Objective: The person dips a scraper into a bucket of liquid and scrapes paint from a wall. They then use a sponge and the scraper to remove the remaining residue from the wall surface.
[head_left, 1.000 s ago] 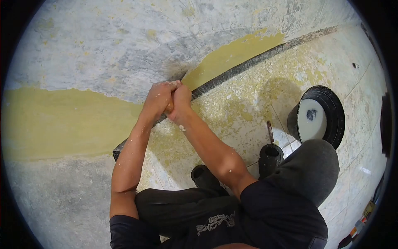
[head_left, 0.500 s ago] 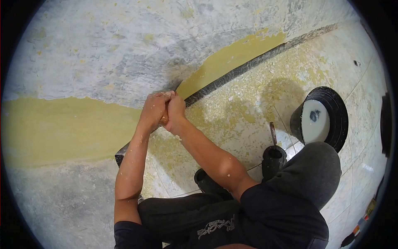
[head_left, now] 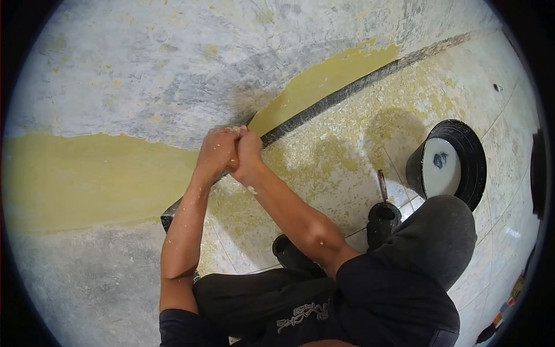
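Observation:
Fingers wrapped together, my left hand (head_left: 217,151) and my right hand (head_left: 250,155) both grip a scraper, whose brown handle (head_left: 233,164) shows between the palms. Its thin dark blade (head_left: 252,118) juts out past the fingers, against the wall at the edge of the yellow paint (head_left: 324,78); most of the tool is hidden by my hands. Pale flakes stick to my fingers and forearms. Left of my hands, a wide yellow painted band (head_left: 92,179) runs along the wall, with bare mottled grey plaster (head_left: 156,75) above it.
A black bucket (head_left: 475,168) with milky liquid stands at the right, near my knee. A narrow brown-handled tool (head_left: 382,185) lies by my dark boot (head_left: 383,217). Paint flakes (head_left: 341,144) cover the tiled floor along the dark skirting (head_left: 329,104). Colourful items (head_left: 506,306) sit at lower right.
My hands and the scraper have shifted very slightly to the right along the wall. The grip is the same, and the bucket and floor look unchanged.

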A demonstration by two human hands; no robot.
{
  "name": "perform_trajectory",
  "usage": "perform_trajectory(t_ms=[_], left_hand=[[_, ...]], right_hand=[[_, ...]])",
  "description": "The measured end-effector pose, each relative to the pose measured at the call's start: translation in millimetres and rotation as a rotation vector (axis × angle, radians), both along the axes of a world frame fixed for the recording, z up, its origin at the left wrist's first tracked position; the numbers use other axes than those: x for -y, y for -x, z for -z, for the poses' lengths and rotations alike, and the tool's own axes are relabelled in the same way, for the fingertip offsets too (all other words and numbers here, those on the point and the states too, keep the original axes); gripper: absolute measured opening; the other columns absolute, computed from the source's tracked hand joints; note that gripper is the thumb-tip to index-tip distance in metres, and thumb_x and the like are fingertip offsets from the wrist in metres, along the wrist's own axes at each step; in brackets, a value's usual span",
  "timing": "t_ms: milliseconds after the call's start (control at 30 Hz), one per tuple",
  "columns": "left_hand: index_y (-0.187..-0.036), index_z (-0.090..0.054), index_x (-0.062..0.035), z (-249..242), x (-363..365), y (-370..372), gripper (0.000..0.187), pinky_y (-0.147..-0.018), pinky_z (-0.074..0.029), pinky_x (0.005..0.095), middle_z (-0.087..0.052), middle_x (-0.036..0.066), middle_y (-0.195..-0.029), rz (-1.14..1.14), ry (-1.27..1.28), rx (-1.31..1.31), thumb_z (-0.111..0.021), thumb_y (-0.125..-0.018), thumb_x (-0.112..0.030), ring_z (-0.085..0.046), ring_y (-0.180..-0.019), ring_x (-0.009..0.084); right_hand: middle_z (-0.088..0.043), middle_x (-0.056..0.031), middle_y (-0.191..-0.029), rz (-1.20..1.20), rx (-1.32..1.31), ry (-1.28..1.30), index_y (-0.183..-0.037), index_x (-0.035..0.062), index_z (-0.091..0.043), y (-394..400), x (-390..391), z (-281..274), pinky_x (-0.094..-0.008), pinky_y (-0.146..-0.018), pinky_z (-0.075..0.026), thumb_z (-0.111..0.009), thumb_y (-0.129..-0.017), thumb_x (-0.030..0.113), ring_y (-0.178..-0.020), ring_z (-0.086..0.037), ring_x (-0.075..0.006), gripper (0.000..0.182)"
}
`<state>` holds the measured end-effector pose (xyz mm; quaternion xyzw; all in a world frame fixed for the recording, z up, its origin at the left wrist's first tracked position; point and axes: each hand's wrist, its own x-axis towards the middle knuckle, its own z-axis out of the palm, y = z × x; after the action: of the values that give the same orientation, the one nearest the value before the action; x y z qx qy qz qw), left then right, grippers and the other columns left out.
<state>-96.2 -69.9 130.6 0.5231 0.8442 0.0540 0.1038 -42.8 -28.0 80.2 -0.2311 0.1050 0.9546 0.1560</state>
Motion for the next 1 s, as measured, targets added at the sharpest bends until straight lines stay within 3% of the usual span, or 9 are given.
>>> perform_trajectory(t_ms=[33,67,300,400,500,533,633,900,1000], left_hand=[[-0.09,-0.067,0.0001,-6.9,-4.3,-6.7,0.027,-0.071,-0.049,0.0409,-0.064,0.023,-0.086,0.06,0.053,-0.123,-0.046,-0.084,-0.016,-0.064,-0.08,0.0359],[-0.091,-0.067,-0.0004,-12.9,-12.3,-14.9,0.027,-0.071,-0.049,0.0412,-0.064,0.022,-0.089,-0.306,0.04,0.096,-0.046,-0.081,-0.014,-0.063,-0.083,0.0374],[-0.081,-0.067,0.0008,-11.9,-20.2,-5.5,0.029,-0.067,-0.049,0.0435,-0.064,0.023,-0.081,0.013,-0.081,-0.002,-0.046,-0.082,-0.018,-0.063,-0.076,0.0394],[-0.078,-0.067,-0.0004,25.1,-10.7,24.0,0.03,-0.071,-0.048,0.0442,-0.064,0.024,-0.085,-0.324,0.202,0.17,-0.047,-0.082,-0.022,-0.063,-0.083,0.0382],[-0.08,-0.068,-0.0021,22.5,-10.2,-1.8,0.029,-0.073,-0.048,0.0443,-0.064,0.023,-0.089,-0.329,0.007,0.004,-0.047,-0.084,-0.021,-0.063,-0.086,0.0372],[-0.083,-0.069,-0.0027,16.4,-5.8,3.4,0.028,-0.074,-0.048,0.0437,-0.065,0.022,-0.089,0.023,0.081,-0.183,-0.045,-0.085,-0.019,-0.063,-0.084,0.0374],[-0.086,-0.068,-0.0035,5.8,-6.6,9.8,0.027,-0.074,-0.049,0.0431,-0.065,0.02,-0.089,-0.267,0.045,0.188,-0.046,-0.085,-0.018,-0.063,-0.084,0.0367],[-0.076,-0.068,-0.0023,28.2,8.3,19.8,0.024,-0.07,-0.048,0.047,-0.063,0.024,-0.08,0.085,0.231,-0.261,-0.053,-0.075,-0.021,-0.061,-0.08,0.0415],[-0.075,-0.066,-0.001,2.8,2.4,-1.4,0.024,-0.069,-0.047,0.0471,-0.062,0.025,-0.08,-0.383,-0.068,0.131,-0.051,-0.078,-0.02,-0.061,-0.08,0.0419]], right_hand=[[-0.06,-0.009,-0.084,0.05,-0.034,0.083,-0.089,0.0073,-0.053,-2.1,-2.5,-4.7,-0.0376,-0.069,-0.051,-0.037,-0.097,0.021,-0.078,-0.061,-0.0214,0.023],[-0.06,-0.009,-0.084,0.055,-0.043,0.08,-0.089,0.0073,-0.053,6.3,-8.6,-2.1,-0.0376,-0.069,-0.051,-0.037,-0.097,0.021,-0.078,-0.061,-0.0214,0.023],[-0.06,-0.0109,-0.095,-0.007,-0.046,0.056,-0.098,0.0053,-0.052,12.4,-6.0,11.3,-0.0404,-0.08,-0.05,-0.032,-0.099,0.029,-0.088,-0.06,-0.0242,0.031],[-0.06,-0.0119,-0.096,-0.054,-0.05,0.071,-0.101,0.0049,-0.051,12.1,4.1,33.2,-0.0422,-0.081,-0.05,-0.032,-0.099,0.029,-0.091,-0.06,-0.0247,0.031],[-0.06,-0.0123,-0.099,-0.04,-0.073,0.141,-0.101,0.0051,-0.051,7.3,-6.3,25.8,-0.0426,-0.081,-0.05,-0.031,-0.099,0.029,-0.092,-0.06,-0.0246,0.031],[-0.06,-0.012,-0.098,-0.024,-0.053,0.094,-0.101,0.0054,-0.052,7.2,-2.7,21.2,-0.0423,-0.081,-0.05,-0.031,-0.099,0.029,-0.091,-0.06,-0.0245,0.031],[-0.06,-0.0112,-0.093,0.045,-0.009,0.01,-0.098,0.0058,-0.053,16.7,-1.4,14.4,-0.041,-0.078,-0.051,-0.034,-0.099,0.028,-0.085,-0.061,-0.0241,0.029],[-0.06,-0.0119,-0.096,-0.085,-0.007,0.14,-0.1,0.0045,-0.054,9.7,4.9,22.8,-0.0413,-0.08,-0.051,-0.034,-0.1,0.03,-0.088,-0.061,-0.0243,0.033],[-0.061,-0.0118,-0.095,0.011,-0.023,0.029,-0.1,0.0042,-0.054,20.8,19.4,27.4,-0.0403,-0.076,-0.052,-0.034,-0.1,0.029,-0.086,-0.062,-0.0246,0.032]])
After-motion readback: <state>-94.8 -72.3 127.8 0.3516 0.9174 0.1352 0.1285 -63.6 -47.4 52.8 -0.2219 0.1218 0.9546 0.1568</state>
